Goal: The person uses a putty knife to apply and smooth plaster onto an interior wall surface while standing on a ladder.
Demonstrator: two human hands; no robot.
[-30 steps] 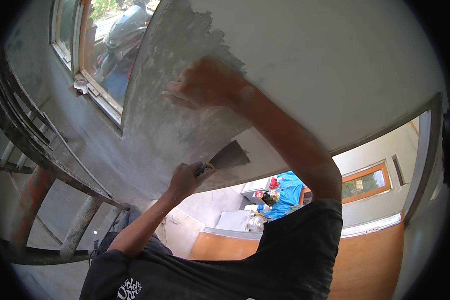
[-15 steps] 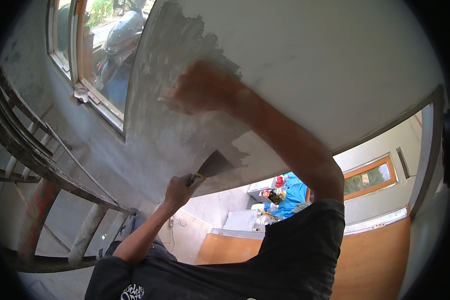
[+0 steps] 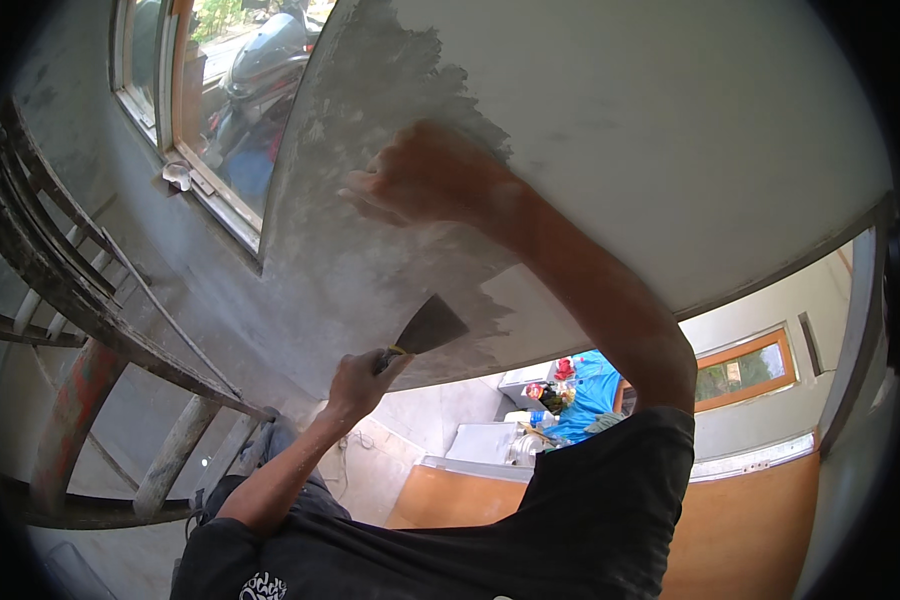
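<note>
My left hand is closed around the handle of a putty knife, whose wide dark blade points up and right in front of the grey wall. I cannot tell if the blade touches it. Higher up, my right hand is held against or close to the same wall, its fingers curled and slightly blurred. What those fingers hold, if anything, is hidden. A darker, ragged-edged patch spreads over the wall around both hands.
Left of me stands a worn metal scaffold frame. A window opens at upper left, with a motorbike outside. Below the wall's lower edge lie a blue plastic sheet, assorted items and an orange-brown panel.
The wall and window have shifted slightly right in view. Against the wall, the putty knife has moved a little left. My right hand stays near the same patch.
</note>
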